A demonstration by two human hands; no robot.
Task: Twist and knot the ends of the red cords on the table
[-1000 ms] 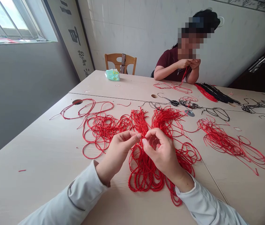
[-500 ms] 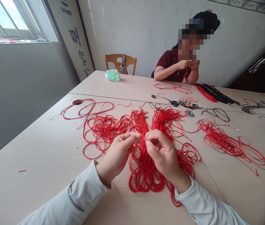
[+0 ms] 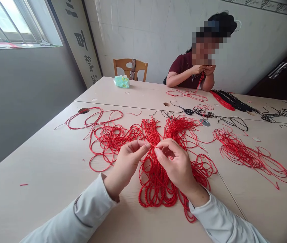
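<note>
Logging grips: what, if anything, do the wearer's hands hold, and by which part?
Left hand and right hand pinch a stretch of red cord; end or middle, unclear.

Left sleeve (image 3: 92,206): pale grey-blue fabric, long, plain cuff, dark curved line across the forearm. Right sleeve (image 3: 221,216): matching fabric, wrinkled, loose at the cuff. Left hand (image 3: 130,163) and right hand (image 3: 176,165): bare.
</note>
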